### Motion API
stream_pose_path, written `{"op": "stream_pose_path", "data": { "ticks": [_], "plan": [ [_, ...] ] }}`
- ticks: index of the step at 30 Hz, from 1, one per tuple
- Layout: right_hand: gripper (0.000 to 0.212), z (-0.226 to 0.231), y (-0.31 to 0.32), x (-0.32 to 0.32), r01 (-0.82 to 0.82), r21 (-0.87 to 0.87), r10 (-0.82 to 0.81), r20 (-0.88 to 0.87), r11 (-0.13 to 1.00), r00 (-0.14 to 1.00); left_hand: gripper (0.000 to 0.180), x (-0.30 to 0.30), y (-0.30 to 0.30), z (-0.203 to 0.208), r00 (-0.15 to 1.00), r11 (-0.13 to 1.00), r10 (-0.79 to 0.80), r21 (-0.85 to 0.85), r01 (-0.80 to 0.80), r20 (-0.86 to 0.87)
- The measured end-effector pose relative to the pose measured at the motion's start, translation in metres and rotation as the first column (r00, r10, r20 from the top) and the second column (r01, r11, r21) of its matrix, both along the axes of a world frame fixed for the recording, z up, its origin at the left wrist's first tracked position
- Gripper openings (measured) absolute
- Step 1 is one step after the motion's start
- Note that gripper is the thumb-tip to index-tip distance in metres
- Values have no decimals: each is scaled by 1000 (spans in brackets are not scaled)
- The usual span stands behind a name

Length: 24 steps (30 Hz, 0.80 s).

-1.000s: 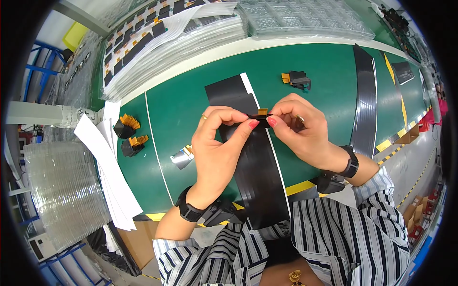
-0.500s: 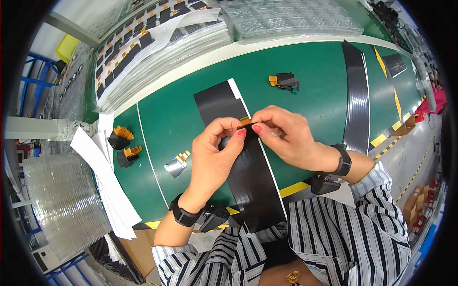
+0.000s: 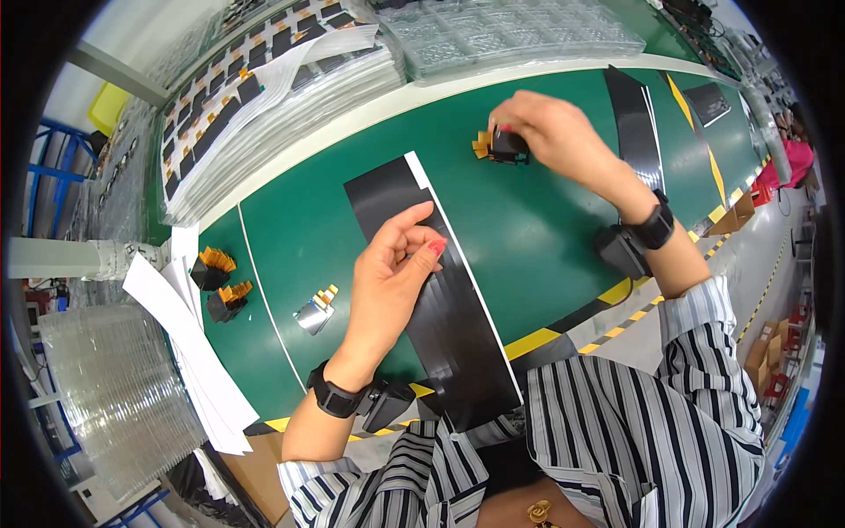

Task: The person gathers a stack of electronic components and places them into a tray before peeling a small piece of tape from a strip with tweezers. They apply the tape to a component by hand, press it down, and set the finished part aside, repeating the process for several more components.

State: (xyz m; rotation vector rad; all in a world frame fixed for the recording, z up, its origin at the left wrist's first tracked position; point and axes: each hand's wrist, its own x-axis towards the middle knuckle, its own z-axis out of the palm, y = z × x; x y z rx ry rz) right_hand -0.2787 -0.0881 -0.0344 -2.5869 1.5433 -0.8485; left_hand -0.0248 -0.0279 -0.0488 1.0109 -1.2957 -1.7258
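Long black film strip (image 3: 466, 343): centre of the green tabletop (image 3: 537, 255), fingers of the left hand (image 3: 390, 273) over it. Pile of flat black parts with orange tabs (image 3: 510, 153): right of the strip's far end, under the right hand (image 3: 563, 136). Small silver part with yellow tabs (image 3: 312, 317): left of the strip. Two black stacks with orange tabs (image 3: 210, 275): farther left, beside long white paper sheets (image 3: 198, 361). Clear plastic trays (image 3: 510, 40): behind the tabletop.

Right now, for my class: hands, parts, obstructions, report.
Right hand at black-and-orange stack, partly hiding it; hold unclear. Left hand open, seemingly empty, over black strip.
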Motion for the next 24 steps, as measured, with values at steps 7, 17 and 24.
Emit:
{"op": "stream_pose_path", "data": {
  "ticks": [7,17,24],
  "plan": [
    [25,-1,22,4,76,244,-92,57,967,994,33,2,-1,-4,1000,1000,9,17,-10,13],
    [20,35,21,34,-88,-83,117,493,993,862,36,10,-14,24,555,660,358,-624,418,751],
    [23,11,2,65,-298,525,-363,811,797,459,53,12,-19,22,352,540,418,-541,645,837]
  ]
}}
